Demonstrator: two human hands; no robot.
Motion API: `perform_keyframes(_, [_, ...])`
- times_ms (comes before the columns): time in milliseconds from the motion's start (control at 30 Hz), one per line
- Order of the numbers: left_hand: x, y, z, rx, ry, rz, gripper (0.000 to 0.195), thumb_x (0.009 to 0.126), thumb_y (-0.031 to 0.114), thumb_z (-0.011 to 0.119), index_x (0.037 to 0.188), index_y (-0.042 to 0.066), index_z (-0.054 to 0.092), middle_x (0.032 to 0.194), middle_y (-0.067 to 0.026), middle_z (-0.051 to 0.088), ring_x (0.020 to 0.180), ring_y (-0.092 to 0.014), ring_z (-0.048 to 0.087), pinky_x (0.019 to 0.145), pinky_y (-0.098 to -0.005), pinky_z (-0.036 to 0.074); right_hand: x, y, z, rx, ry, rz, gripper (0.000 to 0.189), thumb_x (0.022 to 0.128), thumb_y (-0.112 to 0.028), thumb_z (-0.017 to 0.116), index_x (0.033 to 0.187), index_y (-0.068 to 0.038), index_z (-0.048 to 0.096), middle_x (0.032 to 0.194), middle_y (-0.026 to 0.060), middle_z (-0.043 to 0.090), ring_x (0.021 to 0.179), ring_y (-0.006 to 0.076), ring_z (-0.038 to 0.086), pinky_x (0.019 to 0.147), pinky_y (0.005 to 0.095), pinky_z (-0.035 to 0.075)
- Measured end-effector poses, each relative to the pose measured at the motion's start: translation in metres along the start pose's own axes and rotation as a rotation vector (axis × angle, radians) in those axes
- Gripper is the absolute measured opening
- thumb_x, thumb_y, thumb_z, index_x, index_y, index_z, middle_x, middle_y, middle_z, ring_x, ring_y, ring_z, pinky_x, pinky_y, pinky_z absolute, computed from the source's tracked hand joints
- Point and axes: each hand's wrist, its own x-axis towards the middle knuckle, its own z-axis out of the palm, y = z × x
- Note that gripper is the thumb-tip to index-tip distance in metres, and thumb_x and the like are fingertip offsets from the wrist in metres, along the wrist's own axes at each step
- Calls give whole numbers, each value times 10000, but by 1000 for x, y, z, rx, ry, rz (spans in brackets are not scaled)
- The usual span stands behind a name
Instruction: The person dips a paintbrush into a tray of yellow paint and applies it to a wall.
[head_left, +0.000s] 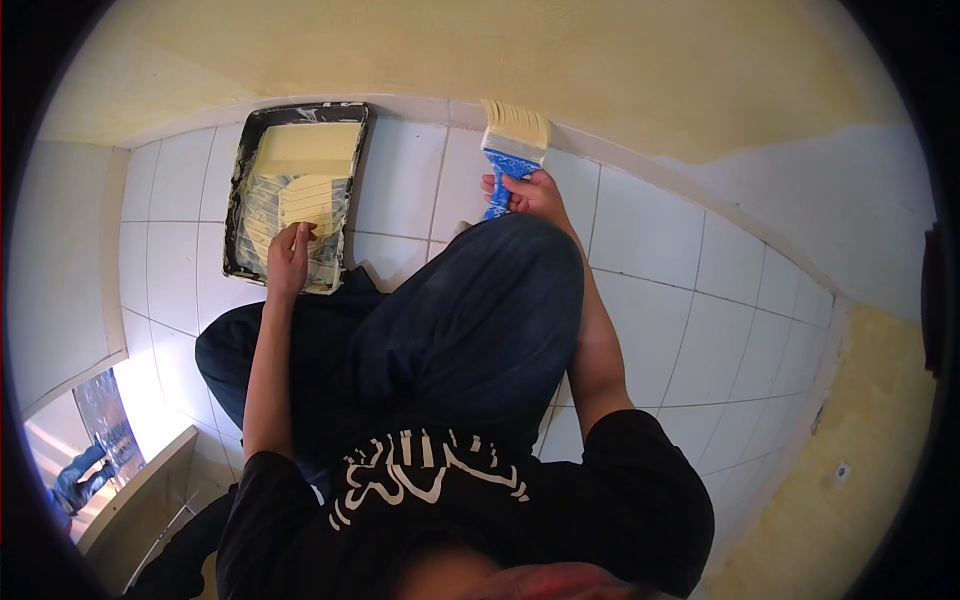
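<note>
My right hand (531, 196) is closed around the blue handle of a wide paintbrush (514, 154), just beyond my raised knee. Pale yellow paint coats its bristles, which are at the foot of the yellow-painted wall (525, 52). To the left, a black paint tray (232, 202) lies on the tiled floor, with yellow paint pooled at its far end and smeared over its ribbed slope. Over the near part of this tray is my left hand (288, 251), holding nothing, its fingers loosely bent. Whether it touches the tray cannot be told.
White floor tiles (645, 307) extend around my folded legs. A low skirting (637, 165) runs along the wall. Bare pale wall (832, 176) shows at the right, above the skirting. At the lower left stand a pale panel edge (142, 487) and a bright opening with blue cloth (79, 480).
</note>
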Motion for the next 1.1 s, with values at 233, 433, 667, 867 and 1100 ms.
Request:
perform_keyframes(233, [1, 1, -1, -27, 2, -1, 448, 1098, 328, 457, 1058, -47, 700, 887, -129, 702, 868, -226, 667, 837, -344, 502, -16, -9, -27, 44, 144, -121, 335, 945, 11, 654, 1261, 46, 548, 1128, 253, 691, 1013, 347, 720, 889, 482, 622])
perform_keyframes(433, [2, 5, -3, -63, 55, 37, 416, 1082, 291, 480, 980, -57, 684, 855, -161, 695, 827, -293, 667, 785, -380, 504, -43, -15, -55, 46, 224, -275, 318, 945, 25, 641, 1244, 47, 535, 1105, 268, 691, 981, 344, 725, 846, 483, 629])
perform_keyframes(667, [1, -2, -6, -46, 30, 26, 449, 1094, 323, 464, 1048, -53, 707, 886, -138, 708, 864, -230, 675, 828, -348, 508, -73, -13, -61, -84, 385, -312, 309, 932, 35, 628, 1226, 56, 538, 1026, 246, 711, 880, 315, 733, 792, 454, 633])
perform_keyframes(867, [0, 4, -6, -72, 67, 54, 411, 1078, 291, 490, 975, -52, 693, 858, -165, 701, 835, -313, 670, 790, -392, 504, -40, -24, -36, -102, 163, -133, 309, 932, 13, 650, 1226, 44, 558, 1035, 238, 719, 892, 297, 738, 805, 437, 633])
perform_keyframes(1100, [3, 7, -5, -84, 75, 45, 408, 1078, 286, 491, 956, -46, 695, 842, -162, 701, 822, -311, 668, 785, -393, 503, -37, -6, -54, 74, 131, -240, 315, 954, -1, 639, 1253, 49, 553, 1095, 252, 703, 947, 310, 732, 818, 462, 637])
